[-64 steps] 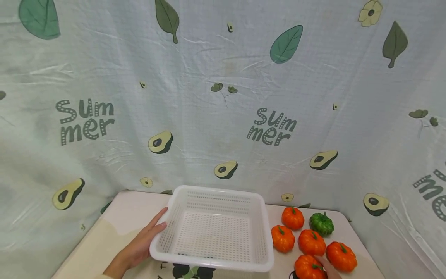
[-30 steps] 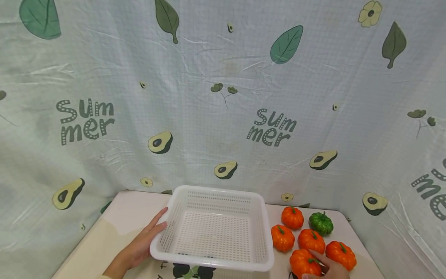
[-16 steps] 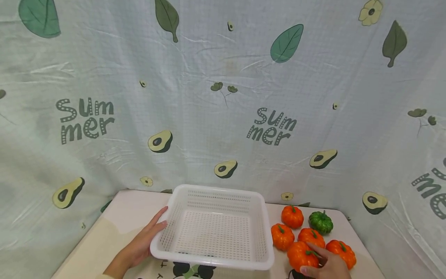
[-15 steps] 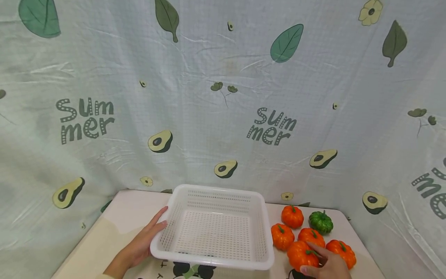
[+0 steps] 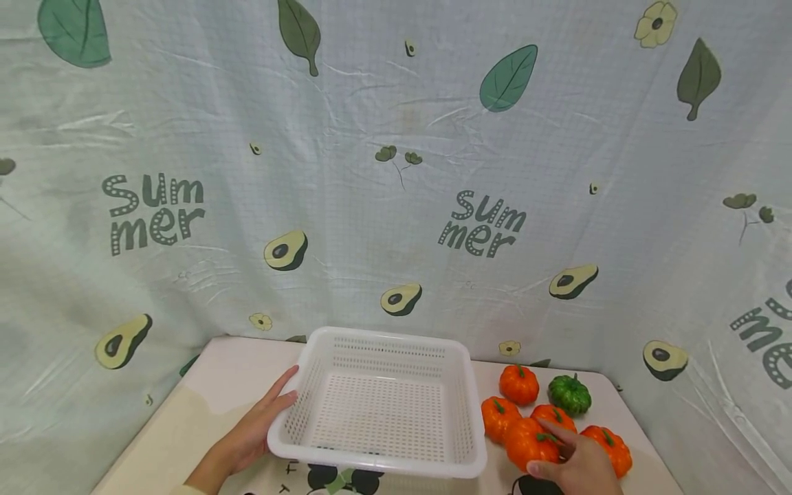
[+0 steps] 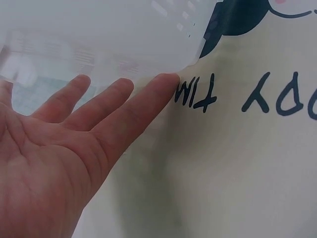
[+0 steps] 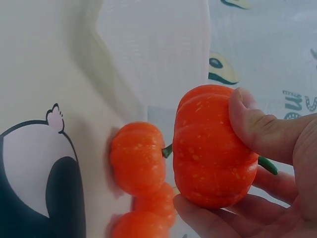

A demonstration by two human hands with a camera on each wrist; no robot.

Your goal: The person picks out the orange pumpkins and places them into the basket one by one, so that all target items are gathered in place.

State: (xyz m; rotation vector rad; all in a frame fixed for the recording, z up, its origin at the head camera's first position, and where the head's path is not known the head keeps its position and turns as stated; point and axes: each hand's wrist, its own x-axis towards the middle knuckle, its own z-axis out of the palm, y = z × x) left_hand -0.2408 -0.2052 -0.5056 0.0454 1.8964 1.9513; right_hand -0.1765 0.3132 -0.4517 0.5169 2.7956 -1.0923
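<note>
My right hand (image 5: 580, 462) grips a small orange pumpkin (image 7: 213, 148) with a green stem, thumb on one side and fingers curled round the other. In the right wrist view that pumpkin is held up off the tabletop. At the left side of a white perforated plastic basket (image 5: 377, 462) my left hand (image 5: 256, 430) lies with straight, spread fingers against the wall. The left wrist view shows its fingertips (image 6: 166, 82) at the basket's lower outer side. The basket has nothing in it.
Several other orange pumpkins, among them one at the back (image 5: 519, 385) and one nearest the basket (image 5: 497, 418), stand to the right of the basket. A green pumpkin (image 5: 570, 395) sits behind them. A printed cloth curtain (image 5: 396, 206) hangs behind the table (image 5: 247, 354).
My right hand has taken hold of the front orange pumpkin and lifted it, moving it forward and a little left toward the basket. My left hand and the basket have stayed put.
</note>
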